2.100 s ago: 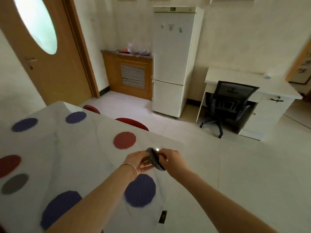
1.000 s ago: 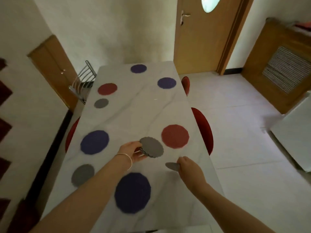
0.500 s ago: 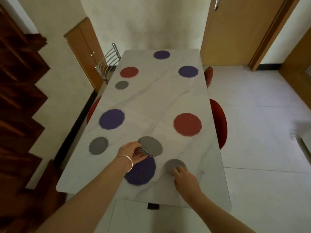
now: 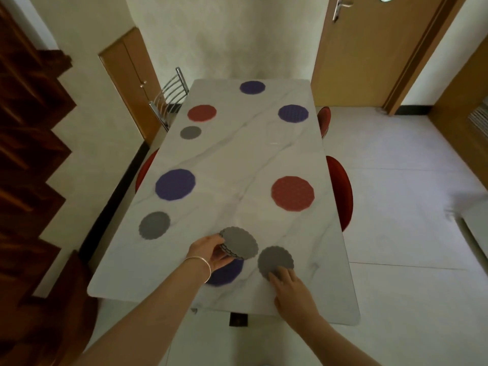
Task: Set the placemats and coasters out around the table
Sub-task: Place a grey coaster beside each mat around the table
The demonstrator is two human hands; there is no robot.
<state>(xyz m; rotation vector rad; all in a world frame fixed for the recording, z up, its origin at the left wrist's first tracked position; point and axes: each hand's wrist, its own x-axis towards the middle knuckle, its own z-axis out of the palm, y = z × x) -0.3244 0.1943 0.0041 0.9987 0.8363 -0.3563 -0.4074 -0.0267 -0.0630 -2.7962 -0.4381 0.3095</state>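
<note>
White marble desk [image 4: 237, 159] carries round mats. Our left hand [image 4: 211, 250] grips a stack of grey scalloped coasters [image 4: 239, 243]. Our right hand [image 4: 289, 285], released, presses one grey scalloped coaster [image 4: 274, 260] flat near the desk's near edge.

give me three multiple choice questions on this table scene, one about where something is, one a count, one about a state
1. Where does the grey coaster under the right hand lie?
A. at the near end of the table, right of the near purple placemat
B. at the far end by the door
C. on a red chair

2. How many red placemats are on the table?
A. one
B. two
C. four

3. What is the left hand doing?
A. resting flat and empty on the table
B. holding a small stack of grey coasters
C. gripping a chair back

Answers:
1 A: the right hand's fingertips rest on it beside the near purple placemat.
2 B: one red placemat sits on the right side and another red placemat on the far left.
3 B: the stack of grey coasters is pinched at its edge, above the table.
</note>
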